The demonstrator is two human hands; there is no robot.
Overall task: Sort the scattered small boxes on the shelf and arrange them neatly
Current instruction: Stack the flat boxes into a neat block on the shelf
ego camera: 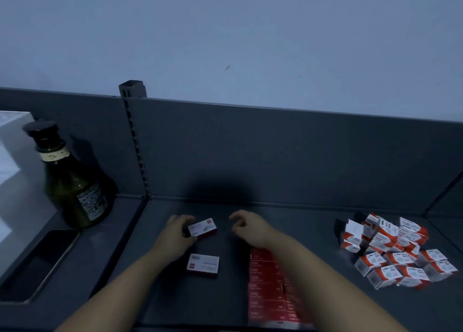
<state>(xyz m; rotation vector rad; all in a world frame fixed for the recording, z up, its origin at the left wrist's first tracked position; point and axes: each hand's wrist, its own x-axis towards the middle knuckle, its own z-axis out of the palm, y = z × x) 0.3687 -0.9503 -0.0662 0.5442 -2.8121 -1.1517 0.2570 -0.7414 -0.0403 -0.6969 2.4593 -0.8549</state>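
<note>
My left hand (pixel 176 231) grips a small red-and-white box (pixel 203 227) on the dark grey shelf (pixel 313 231). A second box of the same kind (pixel 203 266) lies flat just in front of it. My right hand (pixel 246 225) hovers to the right of the held box, fingers loosely curled, holding nothing. Under my right forearm a neat row of red boxes (pixel 265 291) runs toward the shelf's front edge. A scattered heap of orange-and-white small boxes (pixel 393 251) lies at the right.
A dark green bottle (pixel 72 181) with a black cap stands on the neighbouring shelf section at left, beside a white box (pixel 12 181). A black phone (pixel 42 261) lies flat in front of them. The grey back panel (pixel 275 151) rises behind.
</note>
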